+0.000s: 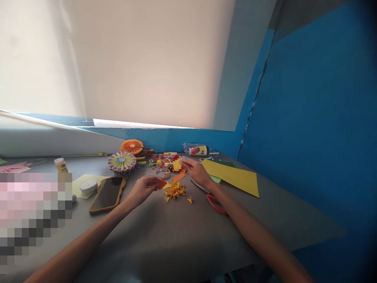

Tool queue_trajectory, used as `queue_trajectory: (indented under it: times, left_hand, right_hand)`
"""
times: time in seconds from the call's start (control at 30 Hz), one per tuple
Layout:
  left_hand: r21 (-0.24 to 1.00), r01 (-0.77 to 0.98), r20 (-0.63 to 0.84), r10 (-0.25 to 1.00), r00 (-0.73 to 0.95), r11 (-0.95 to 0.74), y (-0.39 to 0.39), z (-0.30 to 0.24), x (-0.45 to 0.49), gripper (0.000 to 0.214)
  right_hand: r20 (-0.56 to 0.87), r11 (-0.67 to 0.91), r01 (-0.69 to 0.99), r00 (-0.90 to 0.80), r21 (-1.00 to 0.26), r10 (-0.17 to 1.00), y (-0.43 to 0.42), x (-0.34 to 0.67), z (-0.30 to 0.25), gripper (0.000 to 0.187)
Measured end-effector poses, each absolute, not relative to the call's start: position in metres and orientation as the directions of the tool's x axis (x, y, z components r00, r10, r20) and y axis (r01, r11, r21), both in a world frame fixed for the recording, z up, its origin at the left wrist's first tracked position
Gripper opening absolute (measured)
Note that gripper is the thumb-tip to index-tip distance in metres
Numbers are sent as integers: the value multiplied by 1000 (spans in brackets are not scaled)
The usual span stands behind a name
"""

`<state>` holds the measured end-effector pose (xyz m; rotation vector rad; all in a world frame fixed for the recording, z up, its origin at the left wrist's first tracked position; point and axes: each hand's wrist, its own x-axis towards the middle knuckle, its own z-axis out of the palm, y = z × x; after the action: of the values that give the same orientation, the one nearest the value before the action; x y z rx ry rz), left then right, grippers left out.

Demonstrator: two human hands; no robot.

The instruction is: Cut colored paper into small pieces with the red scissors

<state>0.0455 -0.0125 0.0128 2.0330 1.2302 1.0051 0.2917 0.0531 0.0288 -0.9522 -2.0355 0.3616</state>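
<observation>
My left hand [143, 189] pinches a small orange paper piece [161, 184] between its fingertips. My right hand [197, 173] hovers over the grey table [165, 232], its fingers spread just beyond an orange paper strip [179, 175]. Whether they touch that strip, I cannot tell. A heap of small folded yellow paper pieces [175, 192] lies between my hands. Under my right wrist are red-handled scissors [214, 203], and a yellow card sheet [232, 177] lies to the right of that hand.
Paper rosettes [121, 162] and a mix of colourful paper scraps [165, 161] stand beyond my hands. A phone in a tan case [107, 194] lies to the left, near a white round box [88, 186]. A glue bottle [196, 150] lies at the back, against a blue wall [303, 118].
</observation>
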Motion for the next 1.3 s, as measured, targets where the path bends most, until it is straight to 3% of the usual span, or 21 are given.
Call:
queue_trajectory:
  times: [0.1, 0.33, 0.5, 0.77, 0.87, 0.97, 1.3]
  left_hand:
    - [811, 413, 294, 899, 324, -414, -15, 15, 45, 28]
    - [917, 241, 221, 908, 356, -318, -16, 17, 45, 40]
    - [979, 111, 116, 911, 397, -173, -19, 20, 46, 47]
    - [979, 111, 107, 890, 443, -172, -21, 20, 41, 40]
    - [979, 98, 121, 892, 436, -181, -18, 17, 43, 37]
    - [977, 85, 137, 882, 451, -195, -16, 15, 44, 35]
    - [984, 23, 144, 856, 496, -179, -16, 12, 46, 32]
  right_hand:
    - [403, 694, 290, -643, -660, 652, 28, 272, 26, 31]
    - [501, 738, 161, -638, -656, 584, 9, 258, 22, 26]
    - [536, 788, 163, -650, -594, 538, 9, 262, 27, 28]
    - [490, 749, 149, -671, -646, 557, 9, 263, 28, 30]
    - [439, 703, 251, -631, -666, 640, 11, 261, 25, 29]
    - [382, 694, 387, -623, -607, 682, 11, 257, 22, 35]
    - [406, 765, 361, -685, -533, 605, 6, 252, 23, 30]
